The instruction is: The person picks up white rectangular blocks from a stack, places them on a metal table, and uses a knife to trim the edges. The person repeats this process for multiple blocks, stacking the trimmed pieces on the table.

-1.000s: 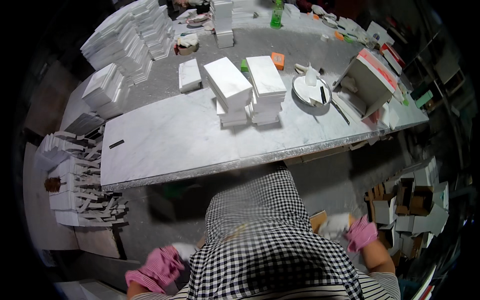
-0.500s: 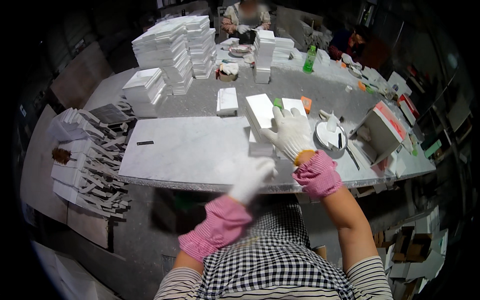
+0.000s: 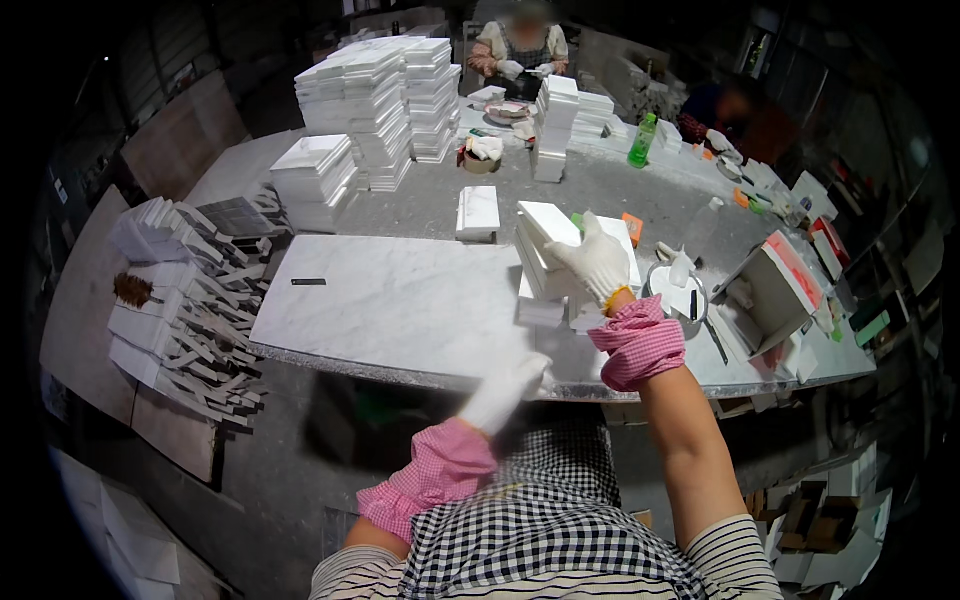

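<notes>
My right hand (image 3: 600, 262), in a white knit glove, reaches over a low stack of white stone tiles near the table's front edge. Its fingers and thumb close around the edge of the top tile (image 3: 545, 222). Beside that stack, partly behind the hand, stands another small stack of white tiles (image 3: 622, 237). My left hand (image 3: 508, 388), also gloved, is at the front edge of the large marble slab (image 3: 385, 300). Its fingers are curled in and slightly blurred; what they hold, if anything, is hidden.
A short black strip (image 3: 309, 282) lies on the slab. Tall tile stacks (image 3: 352, 110) stand at the back left. To the right are a round dish (image 3: 677, 297) and a tilted white box (image 3: 765, 295). A green bottle (image 3: 642, 142) stands farther back. Two people work across the table.
My right hand has gone from spread fingers over the tiles to closing on the top tile's edge. My left hand has dropped slightly toward the slab's front edge. The view has shifted a little.
</notes>
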Available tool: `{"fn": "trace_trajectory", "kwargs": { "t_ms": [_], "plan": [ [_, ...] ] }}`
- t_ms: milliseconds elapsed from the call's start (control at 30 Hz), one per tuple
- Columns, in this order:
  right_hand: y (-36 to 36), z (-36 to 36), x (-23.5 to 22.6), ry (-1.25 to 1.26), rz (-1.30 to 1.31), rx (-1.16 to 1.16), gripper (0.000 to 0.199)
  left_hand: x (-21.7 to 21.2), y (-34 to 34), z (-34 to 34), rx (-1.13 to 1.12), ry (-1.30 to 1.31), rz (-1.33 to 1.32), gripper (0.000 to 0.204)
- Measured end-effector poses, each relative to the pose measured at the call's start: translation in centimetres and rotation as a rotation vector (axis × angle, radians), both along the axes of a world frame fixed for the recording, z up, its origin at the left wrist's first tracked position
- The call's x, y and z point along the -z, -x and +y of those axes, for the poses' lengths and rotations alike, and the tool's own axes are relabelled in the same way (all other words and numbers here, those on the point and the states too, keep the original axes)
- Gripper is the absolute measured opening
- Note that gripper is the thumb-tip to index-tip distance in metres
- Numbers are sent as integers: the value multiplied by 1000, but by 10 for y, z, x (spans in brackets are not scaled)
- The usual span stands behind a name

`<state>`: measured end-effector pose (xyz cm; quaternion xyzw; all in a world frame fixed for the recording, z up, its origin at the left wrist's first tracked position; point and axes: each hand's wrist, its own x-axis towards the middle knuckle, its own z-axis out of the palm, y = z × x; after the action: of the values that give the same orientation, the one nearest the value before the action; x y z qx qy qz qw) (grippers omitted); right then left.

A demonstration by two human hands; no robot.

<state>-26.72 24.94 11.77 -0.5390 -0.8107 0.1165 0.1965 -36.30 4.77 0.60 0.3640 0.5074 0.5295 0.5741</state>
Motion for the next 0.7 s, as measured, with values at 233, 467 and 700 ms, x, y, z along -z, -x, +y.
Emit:
{"fn": "trace_trajectory", "kwargs": {
  "t_ms": [233,467,700],
  "plan": [
    [-11,-91,20,-456,302,-280,84,-41,16,20,-239,-319,-370,60],
    [-32,-159,75,-164,570,-404,90,-28,26,0,-223,-213,-835,76],
    [-79,-149,114,678,1040,-273,61,-21,39,-9,-207,-179,-741,82]
  ]
}}
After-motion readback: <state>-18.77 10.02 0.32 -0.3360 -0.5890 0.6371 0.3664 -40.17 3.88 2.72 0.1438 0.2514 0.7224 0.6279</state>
